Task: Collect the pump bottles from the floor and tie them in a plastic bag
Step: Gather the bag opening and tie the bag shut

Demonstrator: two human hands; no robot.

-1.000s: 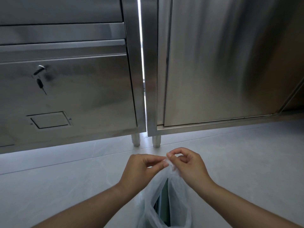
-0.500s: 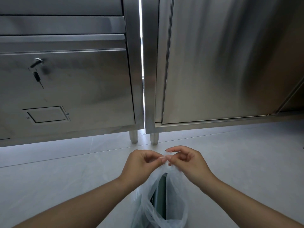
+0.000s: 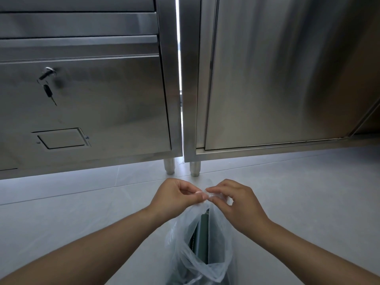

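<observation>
A thin translucent plastic bag (image 3: 220,239) hangs below my hands at the bottom centre of the view. Dark green bottle shapes (image 3: 202,237) show through its open side; their pumps are hidden. My left hand (image 3: 174,195) and my right hand (image 3: 236,202) meet fingertip to fingertip above the bag. Both pinch the bunched top of the bag between thumb and fingers. The bag's bottom runs out of the frame.
Stainless steel cabinets fill the upper half: one on the left (image 3: 86,103) with a key in its lock (image 3: 48,77), one on the right (image 3: 277,79). Short metal legs (image 3: 169,166) stand on the pale tiled floor (image 3: 72,206) just beyond my hands.
My two hands have stayed together at the bag's top, fingers shifting slightly on the plastic. The view has tilted a little, so the cabinets sit a touch higher than a second ago.
</observation>
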